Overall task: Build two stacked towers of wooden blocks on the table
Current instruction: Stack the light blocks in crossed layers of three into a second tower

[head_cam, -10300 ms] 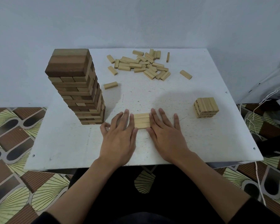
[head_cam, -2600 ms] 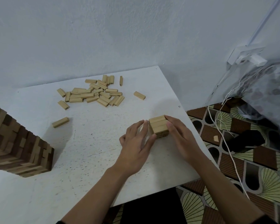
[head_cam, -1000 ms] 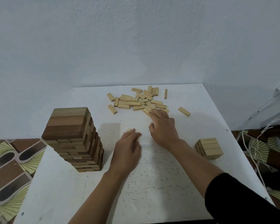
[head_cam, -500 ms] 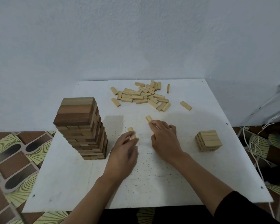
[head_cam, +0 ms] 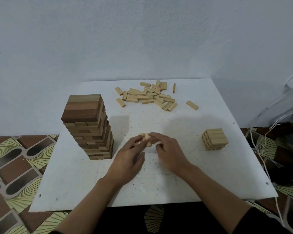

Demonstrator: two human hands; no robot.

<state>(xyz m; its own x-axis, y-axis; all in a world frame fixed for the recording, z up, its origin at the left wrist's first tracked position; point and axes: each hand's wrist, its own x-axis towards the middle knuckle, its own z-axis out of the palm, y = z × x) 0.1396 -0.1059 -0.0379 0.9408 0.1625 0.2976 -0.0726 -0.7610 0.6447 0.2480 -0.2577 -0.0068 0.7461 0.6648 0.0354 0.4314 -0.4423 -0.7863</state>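
In the head view, pale blocks are pinched between the curled fingertips of the left hand and the right hand, just above the middle of the white table. Their number cannot be told through the blur. A tall tower is seen at the left, a short stack at the right, and a loose pile at the far side.

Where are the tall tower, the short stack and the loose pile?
tall tower (head_cam: 82, 108): head view, on its dark top layer.
short stack (head_cam: 216, 141): head view, on its near side.
loose pile (head_cam: 142, 97): head view, on a block mid-pile.
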